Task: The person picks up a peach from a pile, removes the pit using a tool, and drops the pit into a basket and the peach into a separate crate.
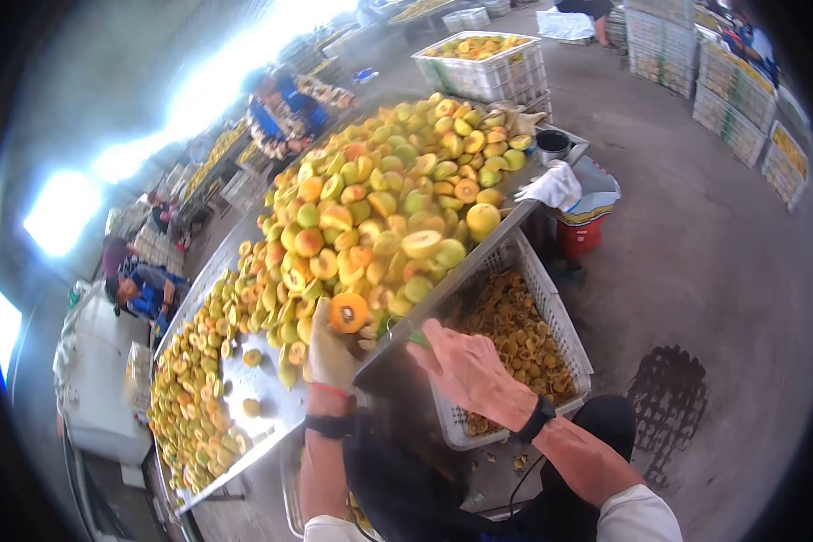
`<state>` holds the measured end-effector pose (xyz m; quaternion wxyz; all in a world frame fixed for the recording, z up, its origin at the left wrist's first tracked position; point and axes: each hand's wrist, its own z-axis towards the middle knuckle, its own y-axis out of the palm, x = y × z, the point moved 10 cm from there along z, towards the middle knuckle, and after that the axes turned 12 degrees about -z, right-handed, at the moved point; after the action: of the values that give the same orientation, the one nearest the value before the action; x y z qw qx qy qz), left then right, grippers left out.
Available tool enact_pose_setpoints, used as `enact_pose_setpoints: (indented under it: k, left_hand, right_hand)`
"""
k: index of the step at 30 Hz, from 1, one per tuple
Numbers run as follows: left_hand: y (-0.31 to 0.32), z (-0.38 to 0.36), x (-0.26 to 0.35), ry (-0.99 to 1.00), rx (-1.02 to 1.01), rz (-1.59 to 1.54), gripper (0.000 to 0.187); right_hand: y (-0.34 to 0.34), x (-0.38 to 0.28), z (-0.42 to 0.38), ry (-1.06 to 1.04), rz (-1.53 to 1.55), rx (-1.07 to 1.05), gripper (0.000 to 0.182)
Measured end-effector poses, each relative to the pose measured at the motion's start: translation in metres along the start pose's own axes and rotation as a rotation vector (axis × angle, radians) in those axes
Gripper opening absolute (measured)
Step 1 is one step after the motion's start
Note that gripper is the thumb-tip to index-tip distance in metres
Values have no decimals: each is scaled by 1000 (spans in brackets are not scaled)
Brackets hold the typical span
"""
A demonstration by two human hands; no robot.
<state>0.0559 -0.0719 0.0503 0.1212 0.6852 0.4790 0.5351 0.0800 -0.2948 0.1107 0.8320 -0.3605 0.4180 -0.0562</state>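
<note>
My left hand (331,348), in a pale glove with a red band at the wrist, is closed around a peach half (348,313). The cut face is orange with a darker centre. My right hand (465,366), bare, is beside the metal table's near edge, its fingers curled around a small green-handled tool (418,339). The tool's working end cannot be made out. A large heap of halved peaches (361,199) covers much of the metal table (271,361) in front of both hands.
Below my right arm stands a white crate (565,339) of brownish pits and scraps. A white glove (551,187) and a dark cup (553,143) lie at the table's right corner. Behind is a full peach crate (483,77). Another person (285,117) works across the table.
</note>
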Motion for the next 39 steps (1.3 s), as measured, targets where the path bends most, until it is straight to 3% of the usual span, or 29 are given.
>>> enact_pose_setpoints:
  k: [6,7,11,14,27,32,39]
  left_hand:
    - [14,-69,-33,141,-73,133,55]
    - [19,-77,-46,48,-81,-49,51]
    - [12,-81,-49,132,-111,30,45]
    - [21,-89,-50,151,-168,-10,43]
    - [21,-90,-50,288,-218,132,48]
    - [27,-94,-39,477,-262,443,48]
    - [48,-116,-35,629,-325,501,49]
  right_hand:
    - [17,-31,-15,-68,-67,-30,25]
    - [19,-32,-16,-80,-96,-23,26]
    - [23,-39,-19,-104,-147,-87,25]
    - [17,-51,-21,-191,-120,-17,25]
    - [37,-34,-26,-154,-209,-40,27]
    - [38,-30,-29,-143,-225,-118,29]
    - [22,-36,-35,-223,-208,-55,28]
